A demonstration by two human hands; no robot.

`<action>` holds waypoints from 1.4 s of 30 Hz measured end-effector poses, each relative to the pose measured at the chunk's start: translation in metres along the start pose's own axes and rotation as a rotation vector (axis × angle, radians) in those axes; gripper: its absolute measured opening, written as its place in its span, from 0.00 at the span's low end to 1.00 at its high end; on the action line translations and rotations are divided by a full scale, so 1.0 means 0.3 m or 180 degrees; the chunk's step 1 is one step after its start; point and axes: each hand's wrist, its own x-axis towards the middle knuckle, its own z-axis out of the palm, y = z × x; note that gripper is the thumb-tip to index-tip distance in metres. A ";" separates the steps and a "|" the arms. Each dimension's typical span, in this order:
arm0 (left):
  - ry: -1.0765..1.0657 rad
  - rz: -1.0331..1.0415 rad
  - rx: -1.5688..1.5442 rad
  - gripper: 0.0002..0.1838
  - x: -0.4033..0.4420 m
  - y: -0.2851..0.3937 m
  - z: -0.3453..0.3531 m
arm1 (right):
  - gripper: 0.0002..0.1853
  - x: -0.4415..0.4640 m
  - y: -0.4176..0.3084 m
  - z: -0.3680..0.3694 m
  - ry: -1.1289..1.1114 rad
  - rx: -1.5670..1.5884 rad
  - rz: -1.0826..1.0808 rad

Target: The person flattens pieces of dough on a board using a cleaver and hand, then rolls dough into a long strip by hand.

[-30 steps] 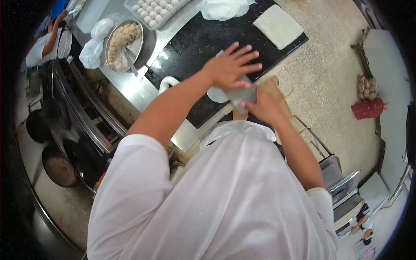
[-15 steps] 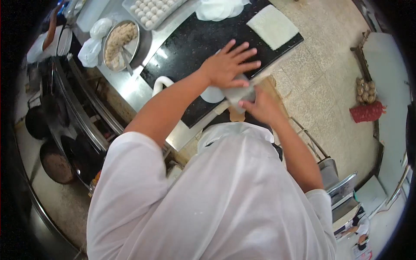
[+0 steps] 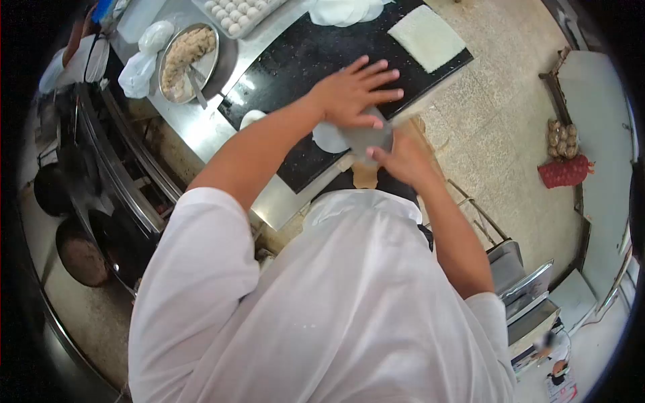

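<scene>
My left hand [image 3: 356, 93] is spread over the black board [image 3: 295, 57], palm down, with its thumb by the flat grey metal blade [image 3: 368, 138]. Gripped at the blade's near right side, my right hand [image 3: 403, 158] has its thumb on top. The blade is blurred. A thin white dough round [image 3: 330, 138] lies on the board, partly under the blade. Behind my left forearm, a piece of white dough [image 3: 253, 119] shows in part. White dough sheets [image 3: 344, 10] lie at the board's far edge. What is under my left palm is hidden.
A metal bowl of filling [image 3: 188, 64] with a spatula stands on the steel counter [image 3: 161, 111], beside plastic bags [image 3: 138, 78]. Behind is a tray of dough balls [image 3: 235, 15]. A white cloth [image 3: 426, 38] lies at the board's right corner. Another person [image 3: 74, 60] is at far left.
The view has shifted slightly. The blade has turned between my hands and its outline is blurred. My left hand stays spread, and my right hand keeps its grip. Less of the white dough piece shows behind my forearm.
</scene>
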 end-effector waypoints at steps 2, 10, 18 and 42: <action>-0.0467 -0.0061 -0.0158 0.42 -0.094 0.119 -0.021 | 0.39 -0.072 0.104 0.131 0.0300 -0.0354 -0.0727; 0.0298 0.0242 0.0232 0.41 0.116 0.022 0.003 | 0.36 -0.016 0.013 -0.082 0.0476 -0.0457 0.0166; 0.0631 -0.1445 -0.0505 0.37 0.067 -0.016 -0.107 | 0.30 -0.193 0.028 0.139 0.1261 -0.0204 -0.0184; 0.2515 -0.3687 -0.2965 0.16 -0.232 0.309 -0.135 | 0.24 -0.001 0.040 -0.049 -0.0690 -0.0610 -0.1548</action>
